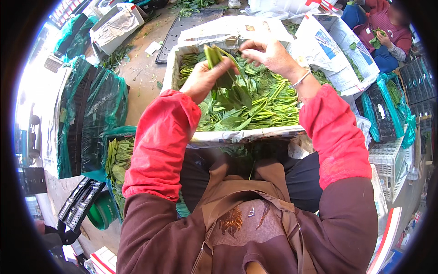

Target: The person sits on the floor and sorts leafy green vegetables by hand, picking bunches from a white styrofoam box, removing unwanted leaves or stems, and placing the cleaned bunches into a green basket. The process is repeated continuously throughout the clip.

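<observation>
My left hand (pixel 208 77) grips a small bunch of leafy greens (pixel 236 94), its cut stem ends pointing up and its leaves hanging down. To the right of the bunch, my right hand (pixel 267 56) is raised with the fingers apart and slightly bent; nothing shows in it. Both hands are above a box lined with newspaper (pixel 239 137), where more leafy greens (pixel 280 106) lie in layers, many with their stems towards the right. Part of the box's far left corner is hidden behind my left hand.
A crate of greens (pixel 119 161) stands to the left, near teal plastic-wrapped crates (pixel 102 92) and a green bucket (pixel 102 210). At the right are a newspaper-lined box (pixel 342 54) and a white plastic crate (pixel 386 164). A co-worker (pixel 385 30) sits at the upper right, holding greens.
</observation>
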A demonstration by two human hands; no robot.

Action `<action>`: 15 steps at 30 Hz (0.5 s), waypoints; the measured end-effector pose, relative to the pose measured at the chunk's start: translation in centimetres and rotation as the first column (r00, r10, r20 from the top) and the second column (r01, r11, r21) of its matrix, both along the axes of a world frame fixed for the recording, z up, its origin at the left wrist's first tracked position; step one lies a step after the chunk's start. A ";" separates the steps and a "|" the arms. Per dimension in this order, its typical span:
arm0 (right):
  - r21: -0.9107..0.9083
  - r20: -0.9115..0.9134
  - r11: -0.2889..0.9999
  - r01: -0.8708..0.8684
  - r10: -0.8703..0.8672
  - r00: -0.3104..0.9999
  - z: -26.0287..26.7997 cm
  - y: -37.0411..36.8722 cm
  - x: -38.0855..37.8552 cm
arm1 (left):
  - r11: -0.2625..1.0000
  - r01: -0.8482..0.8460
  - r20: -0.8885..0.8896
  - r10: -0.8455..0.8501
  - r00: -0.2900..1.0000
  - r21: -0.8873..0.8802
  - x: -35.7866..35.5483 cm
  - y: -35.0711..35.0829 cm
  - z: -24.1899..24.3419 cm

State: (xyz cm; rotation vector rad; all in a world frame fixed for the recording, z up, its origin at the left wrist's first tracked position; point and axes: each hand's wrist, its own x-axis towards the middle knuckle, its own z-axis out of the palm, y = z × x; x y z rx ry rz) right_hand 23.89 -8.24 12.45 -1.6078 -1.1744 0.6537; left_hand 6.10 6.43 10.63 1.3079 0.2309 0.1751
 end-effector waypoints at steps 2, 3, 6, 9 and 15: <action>-0.081 0.163 0.995 0.052 -0.039 0.986 -4.7 -0.1 3.0 | 0.997 -0.062 0.002 0.063 0.998 -0.049 -0.6 1.5 1.3; -0.169 0.195 0.986 0.012 0.021 0.981 -7.1 -0.2 3.5 | 0.991 -0.080 0.065 0.087 0.994 -0.104 -0.9 2.6 1.1; -0.246 0.553 0.967 -0.070 0.200 0.809 -17.9 -3.1 5.9 | 0.977 -0.172 -0.111 0.186 0.976 0.123 -1.2 3.6 2.7; -0.384 0.605 0.923 -0.027 0.274 0.747 -21.2 -6.8 3.4 | 0.972 -0.178 -0.136 0.199 0.970 0.153 -2.5 3.8 4.3; -0.441 0.724 0.885 0.150 0.252 0.642 -24.5 -7.6 3.6 | 0.954 -0.242 0.251 0.281 0.926 -0.178 -0.5 2.8 2.3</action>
